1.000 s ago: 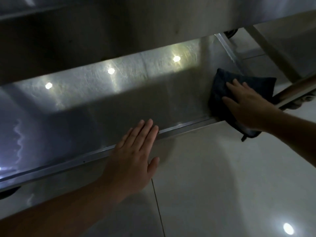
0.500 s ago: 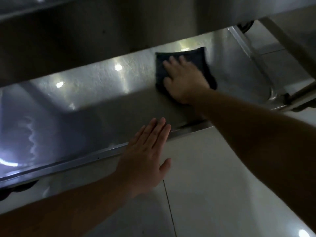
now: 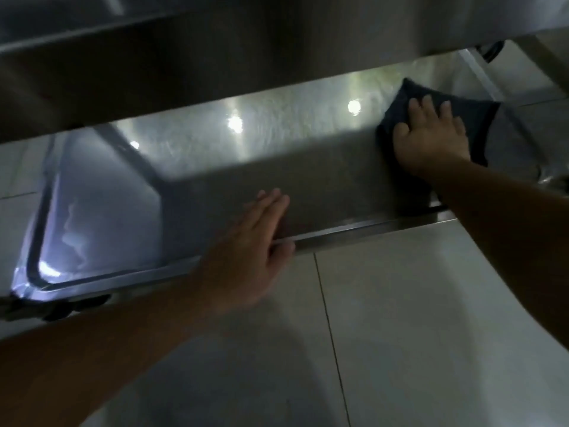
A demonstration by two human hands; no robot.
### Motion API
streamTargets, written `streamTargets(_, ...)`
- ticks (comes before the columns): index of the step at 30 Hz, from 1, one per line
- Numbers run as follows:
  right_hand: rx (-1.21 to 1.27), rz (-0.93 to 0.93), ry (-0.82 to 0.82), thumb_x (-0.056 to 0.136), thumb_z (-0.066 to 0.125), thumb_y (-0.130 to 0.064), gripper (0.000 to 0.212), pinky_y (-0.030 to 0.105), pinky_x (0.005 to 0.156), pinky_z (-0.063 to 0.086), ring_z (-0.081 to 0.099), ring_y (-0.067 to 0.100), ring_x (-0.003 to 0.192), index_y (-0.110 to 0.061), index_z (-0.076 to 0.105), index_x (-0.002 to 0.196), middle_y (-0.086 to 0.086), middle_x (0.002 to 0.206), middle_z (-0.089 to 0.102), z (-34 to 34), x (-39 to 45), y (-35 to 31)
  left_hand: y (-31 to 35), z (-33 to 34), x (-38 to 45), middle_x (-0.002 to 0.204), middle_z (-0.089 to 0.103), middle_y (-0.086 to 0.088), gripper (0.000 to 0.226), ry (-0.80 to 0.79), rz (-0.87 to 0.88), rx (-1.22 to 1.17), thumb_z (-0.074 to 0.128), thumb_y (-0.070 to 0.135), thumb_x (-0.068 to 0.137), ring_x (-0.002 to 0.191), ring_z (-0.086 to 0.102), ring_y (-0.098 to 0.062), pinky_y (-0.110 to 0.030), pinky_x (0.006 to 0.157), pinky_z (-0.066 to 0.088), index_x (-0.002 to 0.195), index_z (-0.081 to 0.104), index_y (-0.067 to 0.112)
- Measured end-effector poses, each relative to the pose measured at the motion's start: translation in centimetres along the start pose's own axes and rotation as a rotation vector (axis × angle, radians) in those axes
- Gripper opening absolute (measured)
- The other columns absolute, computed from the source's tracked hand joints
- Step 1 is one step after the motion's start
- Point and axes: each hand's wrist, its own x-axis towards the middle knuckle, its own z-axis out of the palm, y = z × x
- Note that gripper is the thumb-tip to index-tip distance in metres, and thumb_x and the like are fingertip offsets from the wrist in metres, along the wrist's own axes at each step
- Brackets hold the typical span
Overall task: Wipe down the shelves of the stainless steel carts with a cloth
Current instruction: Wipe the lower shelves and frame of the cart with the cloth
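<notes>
The cart's lower stainless steel shelf (image 3: 215, 167) stretches across the middle of the view, under a darker upper shelf (image 3: 215, 57). A dark folded cloth (image 3: 480, 118) lies flat at the shelf's right end. My right hand (image 3: 431, 134) presses on the cloth with straight, spread fingers. My left hand (image 3: 252, 241) rests flat on the shelf's front rim (image 3: 369, 228), fingers straight and reaching onto the steel.
Light floor tiles (image 3: 415, 318) lie in front of the cart. A black caster (image 3: 67, 306) sits under the shelf's front left corner. A cart leg (image 3: 480, 72) rises at the right end, and bright lamp reflections dot the steel.
My right hand has slid the cloth from the shelf's middle back toward the right end. The view has shifted left, showing the shelf's left corner. My left hand stays on the rim.
</notes>
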Motion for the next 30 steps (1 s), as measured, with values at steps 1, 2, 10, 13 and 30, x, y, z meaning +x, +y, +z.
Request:
streamTargets(1,-0.001,-0.048,-0.009,0.109,0.024,-0.042,0.064,0.050,0.129,0.003,0.000,0.032,0.160,-0.018,0.011,0.167,0.007,0.175,0.004,0.7,-0.4,-2.2,-2.0,-1.2,-0.7,0.170,0.031,-0.011,0.070,0.017,-0.085,0.031,0.048,0.039,0.101,0.159,0.026,-0.027,-0.046,0.129,0.023,0.161,0.037,0.005)
streamTargets(2,-0.002,-0.104,-0.014,0.109,0.025,-0.044,0.065,0.049,0.129,0.003,0.000,0.032,0.160,-0.019,0.012,0.167,0.006,0.175,0.004,1.6,-0.8,-4.7,-4.1,-2.3,-1.6,0.171,0.029,-0.012,0.072,0.022,-0.175,0.062,0.044,0.042,0.101,0.160,0.026,-0.028,-0.047,0.129,0.024,0.162,0.035,0.005)
streamTargets(10,-0.072,-0.597,-0.104,0.103,0.016,-0.054,0.069,0.043,0.129,-0.004,-0.006,0.021,0.160,-0.029,0.009,0.167,-0.005,0.175,0.000,8.0,-4.9,-21.4,-13.1,-5.1,-5.2,0.176,0.012,-0.009,0.069,0.003,-0.489,0.207,0.038,0.043,0.110,0.163,0.007,-0.022,-0.041,0.132,0.010,0.168,0.019,0.009)
streamTargets(13,-0.089,-0.635,-0.076,0.102,0.019,-0.056,0.069,0.041,0.128,0.002,0.002,0.018,0.160,-0.031,0.014,0.166,-0.007,0.174,0.006,7.1,-4.1,-18.5,-15.7,-6.0,-6.3,0.177,0.012,-0.009,0.069,0.019,-0.550,0.233,0.036,0.043,0.111,0.163,0.007,-0.022,-0.044,0.131,0.011,0.167,0.019,0.008)
streamTargets(30,0.067,-0.044,0.116,0.098,0.021,-0.049,0.075,0.053,0.125,0.007,0.009,0.036,0.159,-0.015,0.021,0.165,0.008,0.173,0.014,8.1,-3.5,-19.0,-19.9,-5.5,-8.4,0.173,0.022,-0.019,0.083,0.193,-0.626,0.248,0.021,0.057,0.102,0.161,0.015,-0.033,-0.044,0.132,0.011,0.165,0.026,0.003)
